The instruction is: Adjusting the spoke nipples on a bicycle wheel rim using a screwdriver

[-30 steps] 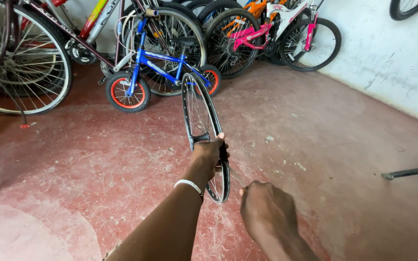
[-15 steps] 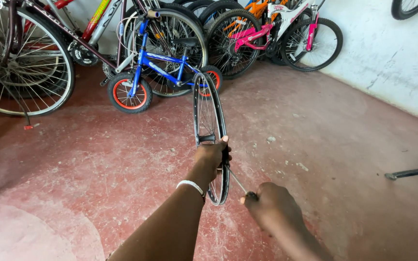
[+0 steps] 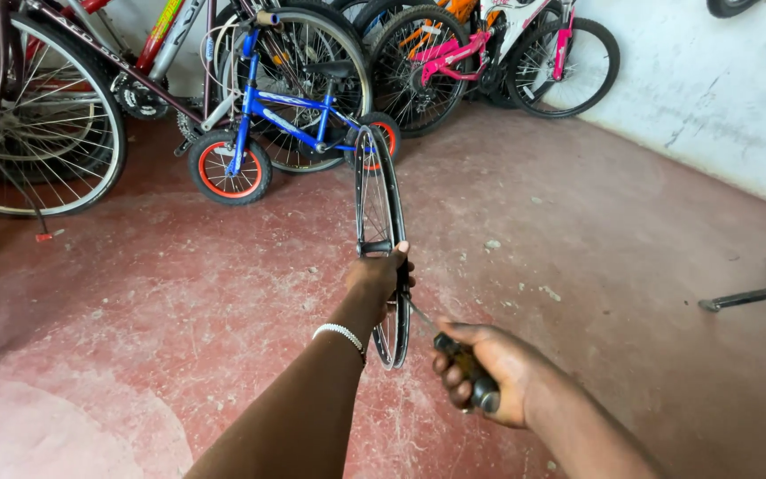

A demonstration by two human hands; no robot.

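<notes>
Left hand (image 3: 381, 277) grips the hub of a bare bicycle wheel (image 3: 381, 239), holding it upright and edge-on above the red concrete floor (image 3: 578, 231), the fingers wrapped around the hub area and a silver bracelet (image 3: 340, 334) on the wrist. Right hand (image 3: 480, 372) is closed around the dark handle of a screwdriver (image 3: 454, 355), whose thin metal shaft points up and left toward the wheel's spokes, just below the left hand; whether its tip touches a spoke cannot be told. The wheel's lower rim hangs just beside the right hand's knuckles, over the middle of the floor.

Along the floor's far edge stand parked bikes: a small blue children's bicycle (image 3: 285, 120) with red-rimmed tyres right behind the held wheel, a large spoked wheel of an adult bicycle (image 3: 37, 133) toward the far left corner, and a pink bicycle (image 3: 489, 53) near the white wall (image 3: 711, 89). Black metal bars (image 3: 755, 293) lie at the floor's right edge.
</notes>
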